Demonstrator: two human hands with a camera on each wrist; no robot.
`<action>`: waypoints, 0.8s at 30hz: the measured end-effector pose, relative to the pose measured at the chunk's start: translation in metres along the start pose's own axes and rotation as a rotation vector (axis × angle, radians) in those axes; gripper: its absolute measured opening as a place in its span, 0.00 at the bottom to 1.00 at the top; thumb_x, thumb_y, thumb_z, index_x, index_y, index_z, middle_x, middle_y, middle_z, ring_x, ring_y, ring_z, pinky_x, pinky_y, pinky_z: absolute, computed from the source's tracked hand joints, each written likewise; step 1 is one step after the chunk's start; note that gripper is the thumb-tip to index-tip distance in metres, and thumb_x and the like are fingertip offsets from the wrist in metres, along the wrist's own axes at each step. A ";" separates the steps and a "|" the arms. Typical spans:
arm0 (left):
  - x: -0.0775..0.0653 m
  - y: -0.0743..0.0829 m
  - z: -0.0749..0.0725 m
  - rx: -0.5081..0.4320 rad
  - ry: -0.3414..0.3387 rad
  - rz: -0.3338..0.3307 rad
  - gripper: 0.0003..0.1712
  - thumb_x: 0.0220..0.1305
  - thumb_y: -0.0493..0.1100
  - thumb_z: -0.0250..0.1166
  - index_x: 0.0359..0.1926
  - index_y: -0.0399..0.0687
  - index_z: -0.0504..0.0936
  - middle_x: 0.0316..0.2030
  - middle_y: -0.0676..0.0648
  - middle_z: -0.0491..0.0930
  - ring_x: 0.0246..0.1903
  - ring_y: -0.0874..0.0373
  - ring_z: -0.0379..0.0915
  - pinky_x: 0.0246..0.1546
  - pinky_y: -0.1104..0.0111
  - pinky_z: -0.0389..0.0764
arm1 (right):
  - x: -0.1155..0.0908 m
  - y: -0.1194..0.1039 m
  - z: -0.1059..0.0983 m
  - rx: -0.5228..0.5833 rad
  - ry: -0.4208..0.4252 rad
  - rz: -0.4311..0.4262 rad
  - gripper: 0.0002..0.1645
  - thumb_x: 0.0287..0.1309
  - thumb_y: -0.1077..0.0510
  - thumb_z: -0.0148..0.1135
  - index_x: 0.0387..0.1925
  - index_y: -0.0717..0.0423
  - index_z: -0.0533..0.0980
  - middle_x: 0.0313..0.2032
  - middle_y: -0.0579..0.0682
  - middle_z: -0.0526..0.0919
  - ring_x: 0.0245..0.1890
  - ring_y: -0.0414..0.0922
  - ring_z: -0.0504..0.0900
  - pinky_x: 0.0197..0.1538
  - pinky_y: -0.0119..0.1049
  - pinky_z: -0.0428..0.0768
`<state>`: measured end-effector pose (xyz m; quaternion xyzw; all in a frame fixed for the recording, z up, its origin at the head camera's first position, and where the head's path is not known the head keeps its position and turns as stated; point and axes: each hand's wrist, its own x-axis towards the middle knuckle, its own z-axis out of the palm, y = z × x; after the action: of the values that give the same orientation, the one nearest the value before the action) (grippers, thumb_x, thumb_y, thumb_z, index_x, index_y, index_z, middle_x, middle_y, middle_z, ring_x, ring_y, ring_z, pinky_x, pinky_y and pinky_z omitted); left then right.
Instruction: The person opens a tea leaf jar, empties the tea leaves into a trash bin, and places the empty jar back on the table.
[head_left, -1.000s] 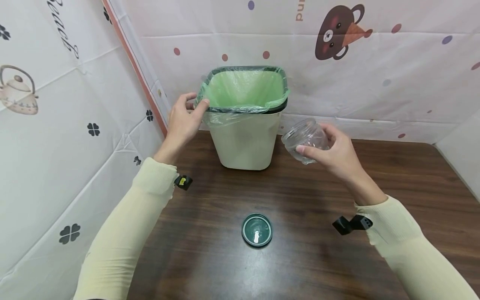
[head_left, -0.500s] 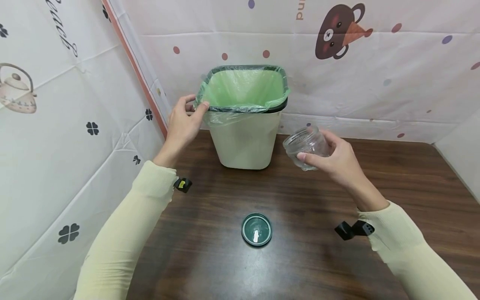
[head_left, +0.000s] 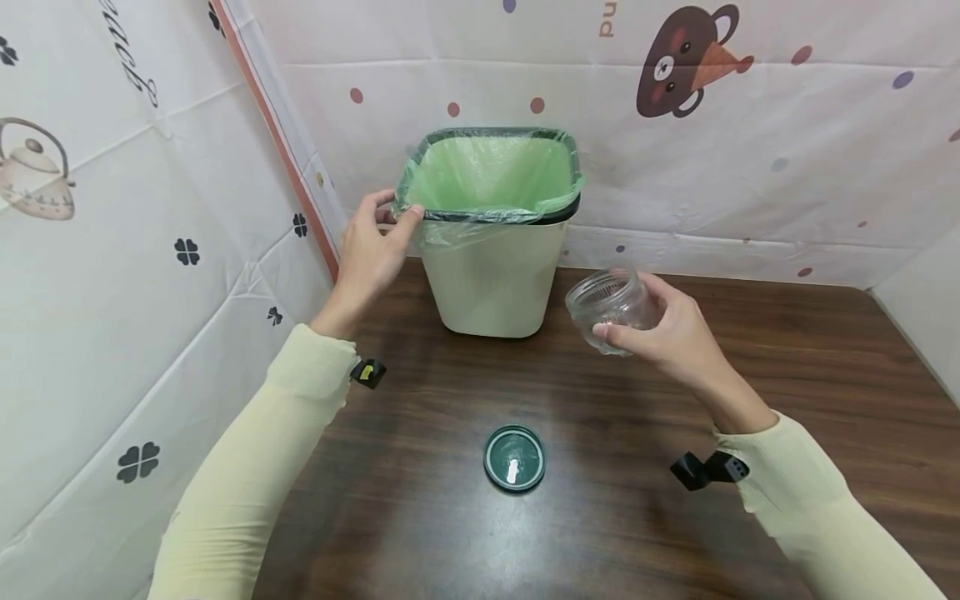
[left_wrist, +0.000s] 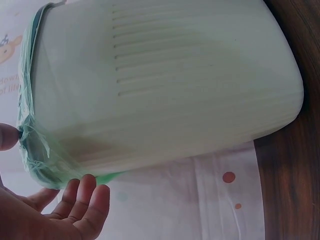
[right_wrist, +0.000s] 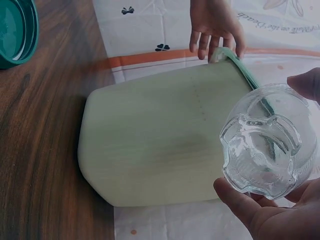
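Note:
My right hand (head_left: 678, 337) grips a clear glass jar (head_left: 611, 308) without a lid, tilted with its mouth up and to the left, above the table to the right of the trash can. The right wrist view shows the scalloped bottom of the jar (right_wrist: 262, 150), held between thumb and fingers. At the back stands a pale green trash can (head_left: 491, 283), lined with a thin green bag (head_left: 495, 171) under a dark rim ring. My left hand (head_left: 371, 250) holds the near left corner of its rim, thumb at the front edge. The jar's dark green lid (head_left: 514, 458) lies on the table.
A brown wood-grain table (head_left: 420, 517) carries the can and the lid. Behind it hangs a printed cloth (head_left: 465, 83) with dots and a bear; another printed cloth (head_left: 97, 333) stands along the left side.
My right hand has lowered the jar a little, and its mouth has turned more upward. My left hand stays at the rim corner; the trash can and lid stay put.

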<state>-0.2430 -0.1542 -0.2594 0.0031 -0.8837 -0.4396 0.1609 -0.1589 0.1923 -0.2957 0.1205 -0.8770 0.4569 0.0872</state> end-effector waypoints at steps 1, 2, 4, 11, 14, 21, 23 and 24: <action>0.000 0.000 0.000 0.000 -0.001 0.000 0.42 0.55 0.73 0.51 0.65 0.58 0.63 0.49 0.50 0.73 0.45 0.62 0.68 0.48 0.60 0.70 | -0.001 0.000 0.000 -0.001 -0.001 -0.003 0.37 0.42 0.49 0.73 0.57 0.41 0.71 0.43 0.45 0.78 0.39 0.41 0.74 0.36 0.31 0.74; 0.000 -0.001 0.001 -0.001 0.000 0.001 0.42 0.55 0.73 0.51 0.65 0.58 0.63 0.48 0.50 0.73 0.45 0.63 0.68 0.48 0.60 0.70 | -0.001 0.000 0.001 -0.002 -0.002 -0.006 0.37 0.42 0.50 0.73 0.57 0.40 0.71 0.43 0.45 0.78 0.39 0.41 0.73 0.36 0.31 0.73; 0.000 -0.002 0.001 -0.007 0.001 0.006 0.42 0.55 0.73 0.51 0.65 0.58 0.63 0.48 0.50 0.73 0.44 0.63 0.68 0.47 0.60 0.71 | -0.002 0.001 0.001 0.000 -0.011 -0.008 0.37 0.42 0.50 0.73 0.57 0.40 0.71 0.43 0.46 0.78 0.39 0.42 0.73 0.35 0.33 0.74; -0.002 -0.004 0.002 -0.025 0.008 0.020 0.42 0.55 0.72 0.52 0.65 0.56 0.63 0.47 0.50 0.73 0.44 0.63 0.69 0.46 0.60 0.72 | -0.007 0.004 0.002 0.018 -0.048 -0.005 0.38 0.42 0.51 0.73 0.58 0.41 0.69 0.46 0.47 0.76 0.41 0.42 0.73 0.38 0.41 0.75; -0.002 -0.004 0.003 -0.024 0.019 0.023 0.41 0.55 0.71 0.52 0.64 0.56 0.63 0.46 0.50 0.73 0.43 0.62 0.70 0.46 0.60 0.72 | -0.008 0.006 0.003 0.023 -0.053 -0.005 0.38 0.42 0.51 0.73 0.58 0.41 0.69 0.47 0.46 0.75 0.42 0.42 0.72 0.40 0.45 0.73; -0.003 -0.004 0.005 -0.027 0.028 0.024 0.41 0.55 0.71 0.53 0.64 0.57 0.63 0.45 0.50 0.73 0.42 0.61 0.70 0.45 0.60 0.72 | -0.011 0.012 0.003 0.031 -0.073 0.009 0.39 0.42 0.52 0.74 0.58 0.42 0.68 0.49 0.46 0.75 0.44 0.41 0.71 0.43 0.45 0.72; -0.004 -0.004 0.006 -0.029 0.026 0.025 0.41 0.55 0.72 0.53 0.65 0.57 0.63 0.45 0.50 0.72 0.42 0.62 0.70 0.45 0.60 0.71 | -0.013 0.015 0.003 0.027 -0.080 0.013 0.40 0.41 0.53 0.74 0.59 0.43 0.68 0.49 0.47 0.75 0.44 0.41 0.72 0.43 0.40 0.72; -0.004 -0.005 0.006 -0.030 0.024 0.025 0.41 0.55 0.72 0.53 0.65 0.58 0.63 0.46 0.50 0.72 0.42 0.62 0.70 0.45 0.60 0.71 | -0.014 0.016 0.003 0.031 -0.084 0.013 0.40 0.41 0.53 0.74 0.59 0.43 0.68 0.50 0.48 0.75 0.44 0.42 0.72 0.43 0.37 0.73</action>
<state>-0.2420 -0.1521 -0.2674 -0.0051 -0.8750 -0.4505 0.1772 -0.1502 0.2004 -0.3134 0.1353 -0.8733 0.4658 0.0456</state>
